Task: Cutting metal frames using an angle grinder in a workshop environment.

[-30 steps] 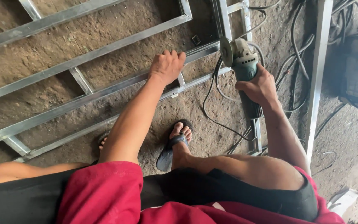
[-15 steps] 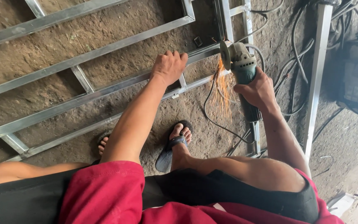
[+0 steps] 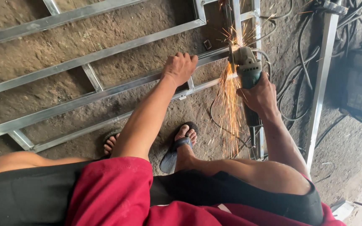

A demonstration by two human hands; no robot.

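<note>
Angle grinder (image 3: 248, 69) sparking on metal frame (image 3: 105, 90)

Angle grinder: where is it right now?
Head view, right of centre: angle grinder in the right hand, throwing sparks at the metal frame, beside the left hand.

One grinder (image 3: 248, 71), two sandals (image 3: 173, 152).

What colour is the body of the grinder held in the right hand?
Dull green, with a grey metal head; the grinder shows in the head view.
</note>
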